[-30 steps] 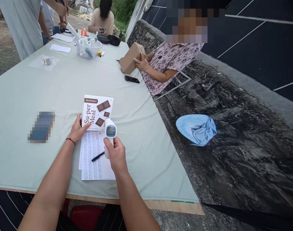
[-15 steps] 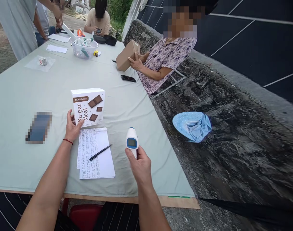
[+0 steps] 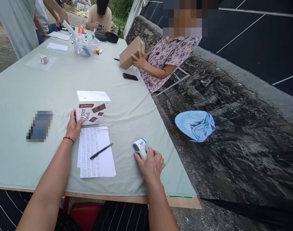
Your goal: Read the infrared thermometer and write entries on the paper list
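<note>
Thermometer (image 3: pixel 140 147) farther right, bottles (image 3: pixel 89 39) in basin (image 3: pixel 79 49)

Table (image 3: pixel 182 202): light-brown wooden edge; cloth (image 3: pixel 52 96) plain pale green.
Box (image 3: pixel 95 112): white, brown lettering, brown printed bars.
Thermometer (image 3: pixel 138 147), toward the table's right edge: white, blue trim.
Paper sheets (image 3: pixel 98 168), toward its near edge: white, rows of dark marks.
Pen (image 3: pixel 101 151): black.
Wrist cord (image 3: pixel 68 139): red.
Carton (image 3: pixel 130 54), right edge: plain brown.
Tape measure (image 3: pixel 97 50): yellow, black.
Hat (image 3: pixel 194 126), beyond right edge: light blue, dotted brim.
Shirt (image 3: pixel 169 51): pinkish, dark floral.
Trousers (image 3: pixel 112 215), below near edge: black, white pinstripes.
</note>
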{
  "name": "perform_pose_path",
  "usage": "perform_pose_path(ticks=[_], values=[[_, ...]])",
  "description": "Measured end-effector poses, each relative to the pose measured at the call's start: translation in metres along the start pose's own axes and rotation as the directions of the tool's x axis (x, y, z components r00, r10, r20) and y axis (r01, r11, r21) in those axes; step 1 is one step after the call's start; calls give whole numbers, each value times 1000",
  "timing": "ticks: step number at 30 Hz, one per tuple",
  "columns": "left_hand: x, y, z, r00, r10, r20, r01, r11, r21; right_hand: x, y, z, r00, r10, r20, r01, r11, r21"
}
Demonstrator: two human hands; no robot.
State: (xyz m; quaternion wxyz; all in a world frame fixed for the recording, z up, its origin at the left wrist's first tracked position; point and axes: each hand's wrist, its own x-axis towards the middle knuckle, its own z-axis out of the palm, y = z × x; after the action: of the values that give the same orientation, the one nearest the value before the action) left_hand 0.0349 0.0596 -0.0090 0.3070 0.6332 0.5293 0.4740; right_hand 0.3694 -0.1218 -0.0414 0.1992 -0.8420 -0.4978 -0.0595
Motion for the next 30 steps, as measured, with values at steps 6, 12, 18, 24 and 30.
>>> perform_pose_path(ticks=[6, 12, 18, 24, 30], values=[[0, 3, 1, 994, -57, -90, 60, 998, 29, -10, -63, 5, 900, -435, -15, 407, 828, 386], [-13, 12, 12, 985, -150, -84, 171, 907, 384, -3, -100, 20, 779, -623, 73, 545, 730, 412], [-20, 13, 21, 984, -176, -17, 162, 859, 486, 7, -104, 11, 806, -586, 77, 442, 684, 581], [-22, 10, 22, 989, -148, -18, 138, 861, 490, 17, -150, 19, 981, -76, 180, -139, 377, 916], [-25, 8, 24, 990, -137, -25, 131, 860, 494, 27, -179, 37, 929, -69, 364, -325, 319, 890]])
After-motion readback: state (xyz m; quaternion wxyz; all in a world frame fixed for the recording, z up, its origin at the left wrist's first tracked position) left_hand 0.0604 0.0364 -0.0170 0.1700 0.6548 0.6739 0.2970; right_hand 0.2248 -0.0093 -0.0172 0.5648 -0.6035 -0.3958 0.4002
